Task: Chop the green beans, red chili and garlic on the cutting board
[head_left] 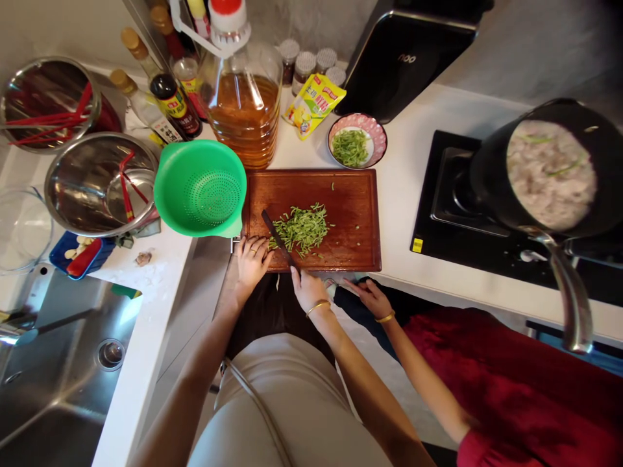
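A wooden cutting board lies in front of me with a heap of chopped green vegetable at its middle. My right hand is closed round the handle of a dark-bladed knife, whose blade slants across the left side of the heap. At the board's lower left, my left hand has its fingers bent and close together, pressed on vegetable pieces left of the blade. Its fingertips are partly hard to make out. Behind the board, a pink-rimmed bowl holds more of the cut greens.
A green colander touches the board's left side. An oil jug stands behind. To the right, a pot with pale food sits on the cooktop, its handle jutting forward. A co-worker's hand is close on my right. A sink lies left.
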`<state>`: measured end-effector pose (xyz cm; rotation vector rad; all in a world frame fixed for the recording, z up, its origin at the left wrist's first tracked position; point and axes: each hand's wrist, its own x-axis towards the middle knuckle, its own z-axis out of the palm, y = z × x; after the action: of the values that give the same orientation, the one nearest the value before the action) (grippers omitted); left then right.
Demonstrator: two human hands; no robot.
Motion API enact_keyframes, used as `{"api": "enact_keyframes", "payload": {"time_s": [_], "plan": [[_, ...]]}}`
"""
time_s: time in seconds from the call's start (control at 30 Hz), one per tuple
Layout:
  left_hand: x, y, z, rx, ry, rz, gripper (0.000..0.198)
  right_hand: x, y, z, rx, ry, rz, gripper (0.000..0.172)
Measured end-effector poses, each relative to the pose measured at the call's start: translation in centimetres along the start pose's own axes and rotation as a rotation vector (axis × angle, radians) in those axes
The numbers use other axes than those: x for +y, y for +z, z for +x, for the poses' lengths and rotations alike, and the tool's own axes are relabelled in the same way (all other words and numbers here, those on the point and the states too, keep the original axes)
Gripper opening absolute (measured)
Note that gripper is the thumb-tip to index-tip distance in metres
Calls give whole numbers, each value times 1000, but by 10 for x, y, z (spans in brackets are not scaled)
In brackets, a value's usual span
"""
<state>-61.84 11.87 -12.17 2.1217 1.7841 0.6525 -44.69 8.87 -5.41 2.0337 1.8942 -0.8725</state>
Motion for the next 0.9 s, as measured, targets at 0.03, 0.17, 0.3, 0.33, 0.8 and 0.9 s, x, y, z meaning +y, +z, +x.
{"api": "enact_keyframes", "payload": {"time_s": [0.03,0.17,0.3,0.33,0.8,0.9], "plan": [[0,1,-1,-1,-3,2,27,-2,1,1,-13,4,-5,51],[-1,5,-2,-15,-9,6,24,-6,1,4,-38,25,-17,53],[1,6,0,-36,-11,6,24,-16,0,14,-62,42,0,53],[2,6,1,-43,-8,8,24,-20,0,17,-68,50,13,53],[20,0,47,76,-227,45,18,14,-4,27,270,68,205,55],[26,1,65,-12,-248,68,16,26,-7,24,308,95,234,56]]}}
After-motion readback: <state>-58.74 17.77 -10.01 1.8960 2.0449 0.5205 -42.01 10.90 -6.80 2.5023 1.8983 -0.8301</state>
